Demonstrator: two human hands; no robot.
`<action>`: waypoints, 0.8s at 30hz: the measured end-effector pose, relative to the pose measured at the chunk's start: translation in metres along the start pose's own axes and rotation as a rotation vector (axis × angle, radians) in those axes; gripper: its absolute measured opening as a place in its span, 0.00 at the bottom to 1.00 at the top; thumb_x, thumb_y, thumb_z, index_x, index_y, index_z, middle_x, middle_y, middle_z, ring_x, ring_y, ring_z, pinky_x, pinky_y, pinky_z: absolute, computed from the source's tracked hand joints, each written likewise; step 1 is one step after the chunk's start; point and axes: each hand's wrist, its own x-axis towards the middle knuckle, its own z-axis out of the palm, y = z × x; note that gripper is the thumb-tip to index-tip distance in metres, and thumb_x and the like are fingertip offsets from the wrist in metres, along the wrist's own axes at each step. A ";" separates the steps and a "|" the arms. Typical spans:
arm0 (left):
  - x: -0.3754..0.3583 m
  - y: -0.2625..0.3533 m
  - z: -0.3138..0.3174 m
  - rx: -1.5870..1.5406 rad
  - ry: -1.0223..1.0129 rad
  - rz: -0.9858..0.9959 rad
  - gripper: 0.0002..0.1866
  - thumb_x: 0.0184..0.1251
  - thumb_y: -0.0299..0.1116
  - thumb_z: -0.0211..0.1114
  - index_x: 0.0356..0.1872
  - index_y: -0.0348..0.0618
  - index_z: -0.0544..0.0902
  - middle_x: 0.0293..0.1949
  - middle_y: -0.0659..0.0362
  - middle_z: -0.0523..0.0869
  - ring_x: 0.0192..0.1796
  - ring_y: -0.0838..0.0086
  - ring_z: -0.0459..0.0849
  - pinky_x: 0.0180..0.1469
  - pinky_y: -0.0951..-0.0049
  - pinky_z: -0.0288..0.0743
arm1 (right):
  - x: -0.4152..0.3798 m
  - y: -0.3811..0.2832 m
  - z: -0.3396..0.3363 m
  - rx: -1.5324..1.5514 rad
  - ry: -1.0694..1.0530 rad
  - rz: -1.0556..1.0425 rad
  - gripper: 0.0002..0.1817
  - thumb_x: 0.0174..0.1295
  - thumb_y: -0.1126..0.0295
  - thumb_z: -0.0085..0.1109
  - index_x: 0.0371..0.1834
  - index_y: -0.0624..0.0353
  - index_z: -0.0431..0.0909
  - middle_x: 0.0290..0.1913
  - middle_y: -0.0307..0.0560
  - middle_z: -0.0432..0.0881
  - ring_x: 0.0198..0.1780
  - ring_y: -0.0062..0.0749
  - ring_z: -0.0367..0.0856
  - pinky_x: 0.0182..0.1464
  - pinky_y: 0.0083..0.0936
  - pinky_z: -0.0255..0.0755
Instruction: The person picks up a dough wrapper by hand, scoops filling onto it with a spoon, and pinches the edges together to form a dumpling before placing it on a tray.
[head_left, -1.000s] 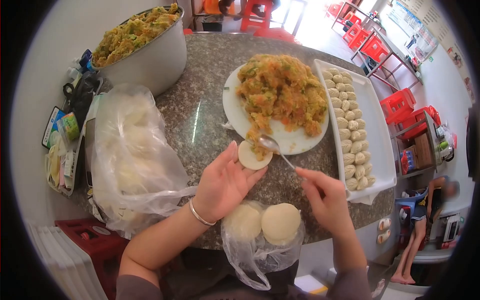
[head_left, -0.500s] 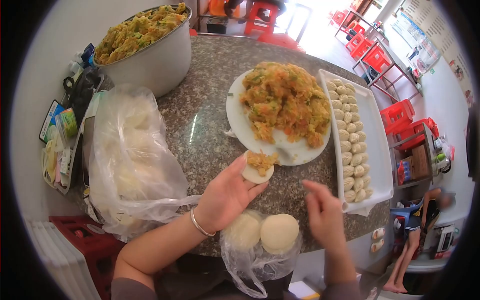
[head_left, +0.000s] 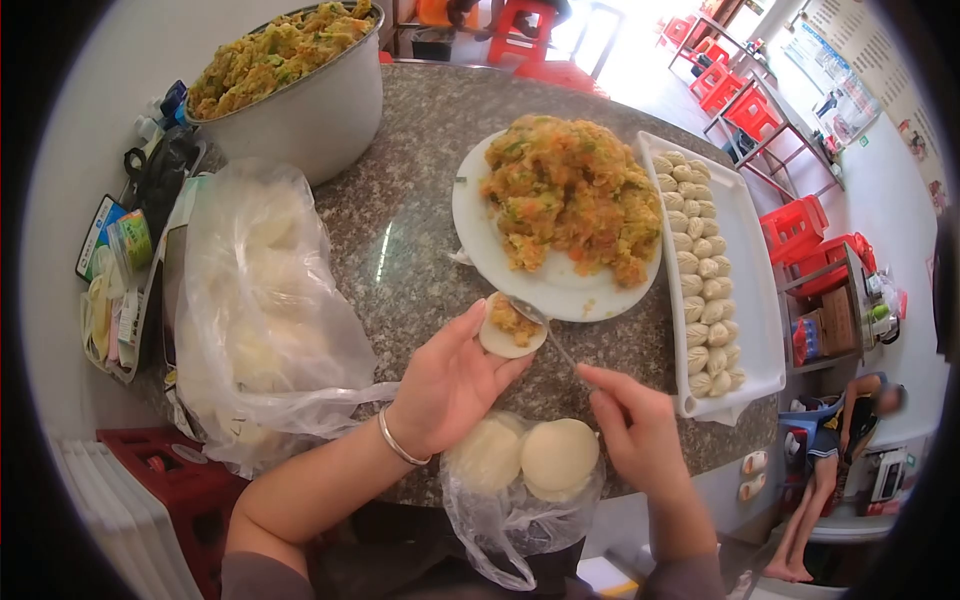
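Note:
On the fingers of my left hand (head_left: 445, 390) rests a round white dumpling wrapper (head_left: 503, 342), with a clump of orange-green filling (head_left: 512, 320) on it. My right hand (head_left: 640, 425) grips the handle of a thin metal spoon (head_left: 568, 360), whose bowl presses against the filling. Just beyond the wrapper stands a white plate (head_left: 474, 238) heaped with more filling (head_left: 570, 200). Below my hands, stacked wrappers (head_left: 560, 455) lie in a clear plastic bag (head_left: 515, 530) at the table's near edge.
Right of the plate, a white tray (head_left: 750, 290) holds rows of pleated dumplings (head_left: 700, 270). A large metal pot (head_left: 310, 120) of filling stands at the back left, and a bulging plastic bag (head_left: 265, 320) lies in front of it. A person (head_left: 840, 440) sits far right.
My right hand has moved slightly up and left, and the spoon, not distinct before, now touches the filling on the wrapper. My left hand stays nearly in place.

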 end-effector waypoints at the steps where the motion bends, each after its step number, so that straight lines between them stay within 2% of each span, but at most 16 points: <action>1: 0.000 0.000 0.001 -0.001 -0.001 -0.004 0.27 0.74 0.45 0.45 0.66 0.36 0.63 0.64 0.52 0.71 0.67 0.65 0.68 0.70 0.62 0.59 | 0.000 0.000 -0.005 -0.024 0.059 0.021 0.13 0.62 0.76 0.53 0.50 0.63 0.78 0.31 0.56 0.82 0.29 0.40 0.82 0.34 0.28 0.74; 3: -0.002 0.000 0.003 0.066 0.031 0.004 0.27 0.74 0.45 0.46 0.65 0.35 0.63 0.64 0.52 0.71 0.67 0.64 0.68 0.70 0.62 0.58 | 0.006 0.006 -0.015 -0.109 0.203 0.037 0.13 0.63 0.76 0.53 0.50 0.63 0.78 0.30 0.56 0.81 0.27 0.40 0.80 0.31 0.29 0.72; 5: -0.002 0.002 0.002 0.026 0.012 -0.021 0.25 0.73 0.42 0.50 0.64 0.36 0.65 0.62 0.54 0.73 0.65 0.67 0.70 0.68 0.64 0.61 | 0.011 0.017 -0.015 -0.171 0.204 0.055 0.13 0.63 0.77 0.52 0.50 0.63 0.78 0.30 0.56 0.81 0.27 0.41 0.80 0.31 0.30 0.72; 7: -0.002 0.003 0.003 -0.015 -0.005 -0.037 0.24 0.72 0.40 0.53 0.62 0.36 0.66 0.60 0.55 0.74 0.64 0.69 0.71 0.67 0.66 0.63 | 0.011 0.016 -0.011 -0.203 0.188 0.019 0.13 0.63 0.77 0.52 0.51 0.63 0.78 0.29 0.58 0.81 0.27 0.41 0.80 0.32 0.30 0.73; 10: -0.003 0.002 0.002 0.066 0.002 -0.018 0.27 0.74 0.44 0.48 0.65 0.34 0.64 0.63 0.51 0.71 0.67 0.64 0.68 0.70 0.62 0.59 | 0.004 0.005 0.002 -0.090 0.101 -0.041 0.13 0.63 0.77 0.53 0.50 0.63 0.78 0.29 0.57 0.81 0.27 0.42 0.81 0.33 0.29 0.73; 11: -0.003 0.002 0.001 0.058 -0.007 -0.016 0.27 0.73 0.45 0.48 0.65 0.34 0.64 0.63 0.51 0.72 0.66 0.64 0.69 0.70 0.63 0.60 | 0.001 -0.002 0.001 -0.059 0.041 0.005 0.13 0.62 0.77 0.54 0.50 0.63 0.78 0.30 0.56 0.81 0.28 0.38 0.82 0.34 0.28 0.74; 14: -0.002 0.003 0.000 0.053 -0.002 -0.004 0.28 0.73 0.45 0.48 0.65 0.33 0.64 0.63 0.51 0.72 0.66 0.64 0.70 0.70 0.64 0.60 | 0.000 -0.004 -0.002 -0.023 0.041 -0.037 0.13 0.62 0.77 0.54 0.50 0.64 0.78 0.28 0.54 0.81 0.27 0.33 0.80 0.32 0.26 0.73; 15: -0.002 0.003 0.000 0.055 0.009 0.004 0.28 0.73 0.45 0.48 0.65 0.33 0.63 0.63 0.50 0.72 0.66 0.64 0.70 0.70 0.64 0.61 | 0.002 -0.004 -0.007 -0.005 0.036 0.022 0.13 0.62 0.77 0.54 0.50 0.63 0.79 0.26 0.53 0.79 0.25 0.29 0.78 0.31 0.24 0.71; 18: -0.001 0.003 0.003 0.057 0.017 0.005 0.28 0.74 0.45 0.48 0.65 0.33 0.63 0.63 0.50 0.72 0.66 0.63 0.70 0.70 0.64 0.61 | 0.014 0.006 -0.006 -0.035 0.095 0.011 0.13 0.63 0.76 0.54 0.50 0.63 0.79 0.24 0.52 0.78 0.24 0.30 0.76 0.30 0.24 0.70; 24: -0.001 0.005 0.001 0.061 0.016 0.048 0.29 0.73 0.45 0.48 0.65 0.32 0.62 0.64 0.49 0.70 0.67 0.62 0.69 0.70 0.63 0.61 | -0.001 -0.002 -0.005 -0.002 -0.015 0.009 0.13 0.62 0.76 0.54 0.50 0.62 0.79 0.25 0.51 0.79 0.25 0.29 0.77 0.31 0.24 0.71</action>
